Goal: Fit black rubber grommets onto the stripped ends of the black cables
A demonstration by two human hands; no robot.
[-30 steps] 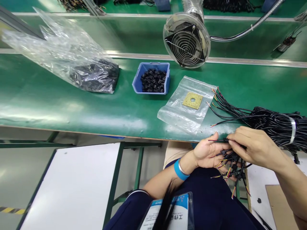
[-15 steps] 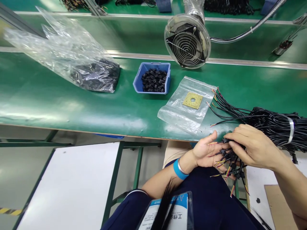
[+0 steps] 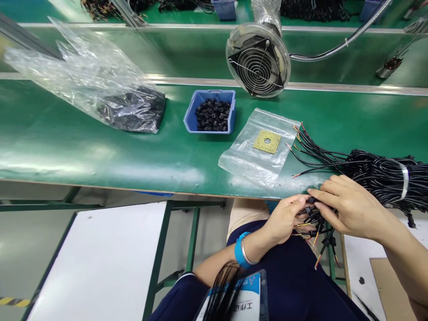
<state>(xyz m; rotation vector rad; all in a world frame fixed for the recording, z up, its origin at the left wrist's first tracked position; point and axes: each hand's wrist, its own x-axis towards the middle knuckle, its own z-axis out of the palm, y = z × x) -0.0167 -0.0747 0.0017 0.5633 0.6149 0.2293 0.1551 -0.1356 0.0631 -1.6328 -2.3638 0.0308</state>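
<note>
Just off the table's front edge, my left hand (image 3: 284, 219) pinches the end of a black cable between thumb and fingers. Several more black cables (image 3: 316, 218) hang over its fingers, each with a small black grommet near its stripped end of red and yellow wires. My right hand (image 3: 354, 206) closes thumb and forefinger on the same cable, by its grommet, close to the left fingertips. The pinched wire tips are hidden by my fingers. Behind the right hand lies a thick bundle of black cables (image 3: 374, 167), bound with a white tie.
A blue bin (image 3: 189, 120) of black grommets (image 3: 214, 115) stands on the green table (image 3: 187, 160). Near it lie a clear zip bag (image 3: 240, 156) with a yellow sponge (image 3: 267, 141) and a large plastic bag (image 3: 130, 104) of black parts. A round fan (image 3: 259, 64) hangs above.
My left hand has gone from open-palmed, thumb raised, to pinching the cable end. The right hand stays at the grommet, and the hanging cables have shifted slightly.
</note>
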